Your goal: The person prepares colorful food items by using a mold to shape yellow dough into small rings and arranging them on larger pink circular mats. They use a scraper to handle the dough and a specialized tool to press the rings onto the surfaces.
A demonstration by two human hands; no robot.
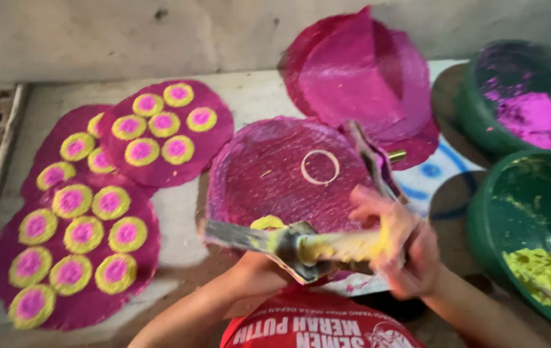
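Three discs [163, 132] lie filled with yellow-pink dots at left, the disc before me [288, 171] bears one dab and a ring [319, 167]; my right hand [395, 248] clasps the paste-smeared scraper [275, 240], left hand [259, 270] mostly hidden beneath, grip unclear.

Person's got a red shirt [317, 325] on with white block lettering across it, arms bare, no sleeves showing, yellow paste smeared over the right hand [396, 248].
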